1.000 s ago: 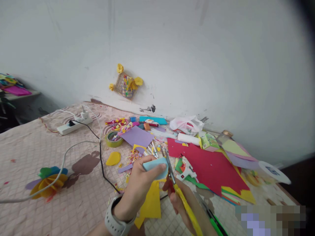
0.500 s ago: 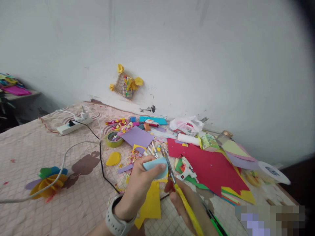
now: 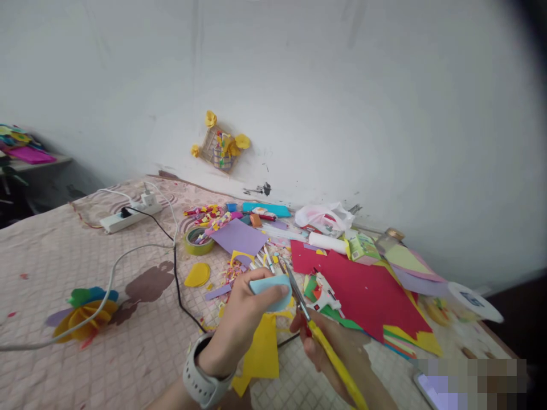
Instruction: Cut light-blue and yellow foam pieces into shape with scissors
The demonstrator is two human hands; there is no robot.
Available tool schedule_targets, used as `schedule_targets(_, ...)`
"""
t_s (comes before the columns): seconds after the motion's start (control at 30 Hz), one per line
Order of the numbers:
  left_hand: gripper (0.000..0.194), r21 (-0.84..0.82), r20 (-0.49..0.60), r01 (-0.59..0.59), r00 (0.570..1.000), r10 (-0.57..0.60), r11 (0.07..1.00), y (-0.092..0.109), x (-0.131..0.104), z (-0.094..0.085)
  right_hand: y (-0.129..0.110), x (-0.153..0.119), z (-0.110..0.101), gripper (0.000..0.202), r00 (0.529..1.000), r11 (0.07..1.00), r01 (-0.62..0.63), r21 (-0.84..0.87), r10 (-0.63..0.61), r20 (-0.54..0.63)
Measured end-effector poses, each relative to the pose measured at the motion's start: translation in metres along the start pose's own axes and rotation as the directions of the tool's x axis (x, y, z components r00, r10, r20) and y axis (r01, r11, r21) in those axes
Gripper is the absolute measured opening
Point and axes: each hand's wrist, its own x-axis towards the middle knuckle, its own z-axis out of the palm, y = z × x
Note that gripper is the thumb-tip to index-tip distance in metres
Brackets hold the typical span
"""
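Observation:
A light blue piece of paper (image 3: 267, 285) is pinched in my left hand (image 3: 241, 316), the thumb lying over its face. My right hand (image 3: 325, 347) grips yellow-handled scissors (image 3: 318, 336), whose blades point up and away beside the paper's right edge. The blades look slightly apart; whether they touch the paper I cannot tell. Below my left hand lies a yellow sheet (image 3: 262, 350). Small paper scraps (image 3: 233, 273) are scattered just behind that hand. To the right of the scissors a white glue gun (image 3: 327, 296) rests beside a large red sheet (image 3: 367, 290).
A power strip (image 3: 130, 216) and cables (image 3: 175, 267) run across the left side. A colourful paper flower (image 3: 85, 316) sits front left. Behind are green tape (image 3: 198, 244), a purple sheet (image 3: 240, 236), a plastic bag (image 3: 325, 216) and a jar (image 3: 390, 242).
The scissors have shifted slightly right and down with my right hand, away from the blue paper's edge. My left hand holds the paper almost still.

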Motion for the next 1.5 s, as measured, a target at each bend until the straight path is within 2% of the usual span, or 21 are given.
schedule_targets(0.13, 0.021, 0.023, 0.028, -0.013, 1.0, 0.012, 1.0, 0.001, 0.0, 0.0, 0.005, -0.002, -0.006, 0.046, 0.999, 0.999, 0.027, -0.033, -0.026, 0.035)
schedule_targets(0.33, 0.021, 0.057, 0.052, -0.015, 0.999, 0.012, 0.998, 0.001, 0.0, -0.001, 0.016, -0.004, -0.009, 0.048, 1.0, 0.996, -0.016, -0.087, 0.014, -0.017)
schedule_targets(0.4, 0.021, 0.054, 0.063, -0.008, 0.998, 0.005, 0.999, 0.001, 0.001, -0.001, 0.014, -0.003, -0.011, 0.044, 1.0, 0.993, 0.001, -0.115, -0.003, -0.018)
schedule_targets(0.53, 0.02, 0.049, 0.079, 0.01, 0.997, -0.014, 0.999, -0.001, 0.002, -0.002, 0.005, 0.0, -0.019, 0.03, 0.998, 0.981, 0.011, -0.192, 0.0, 0.056)
schedule_targets(0.73, 0.017, 0.019, 0.095, 0.068, 0.993, -0.069, 0.998, -0.004, 0.006, -0.002, 0.001, -0.003, -0.028, 0.026, 0.999, 0.957, -0.005, -0.292, 0.019, 0.046)
schedule_targets(1.07, 0.012, 0.056, 0.11, 0.116, 0.986, -0.121, 0.992, -0.006, 0.007, -0.003, 0.003, -0.007, -0.036, 0.023, 0.989, 0.955, -0.05, -0.292, 0.087, 0.116)
schedule_targets(1.33, 0.012, 0.075, 0.132, 0.128, 0.982, -0.137, 0.989, -0.004, 0.007, -0.003, 0.004, -0.011, -0.04, 0.026, 0.988, 0.945, -0.102, -0.312, 0.134, 0.083)
schedule_targets(1.5, 0.013, 0.078, 0.13, 0.139, 0.98, -0.148, 0.987, -0.003, 0.006, -0.002, 0.011, -0.01, -0.041, 0.021, 0.98, 0.941, -0.125, -0.314, 0.166, 0.109)
